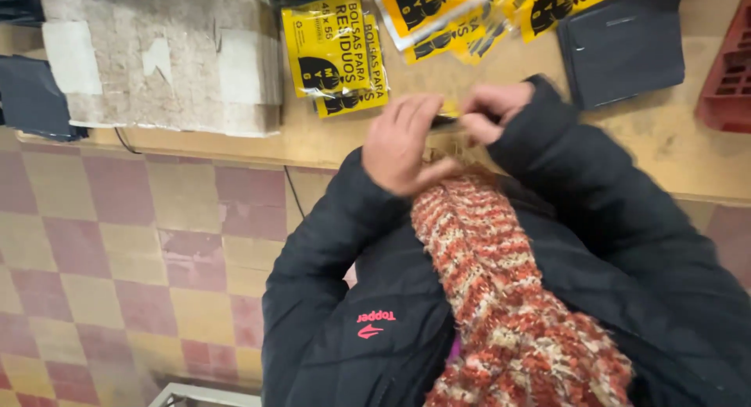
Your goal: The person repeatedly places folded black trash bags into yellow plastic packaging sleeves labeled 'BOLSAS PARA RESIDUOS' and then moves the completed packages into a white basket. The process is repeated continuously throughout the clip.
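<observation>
My left hand and my right hand meet over the edge of a wooden counter. Between them is a small flat dark and yellow packet, blurred by motion. The right hand pinches its end between thumb and fingers. The left hand's fingers lie over its other end. Both arms are in dark padded jacket sleeves. A red and cream knitted scarf hangs down below the hands.
Yellow plastic packets lie on the counter behind the hands, with more at the back. A worn grey taped box stands at the left, a dark flat folder and a red crate at the right. Below is checkered tiling.
</observation>
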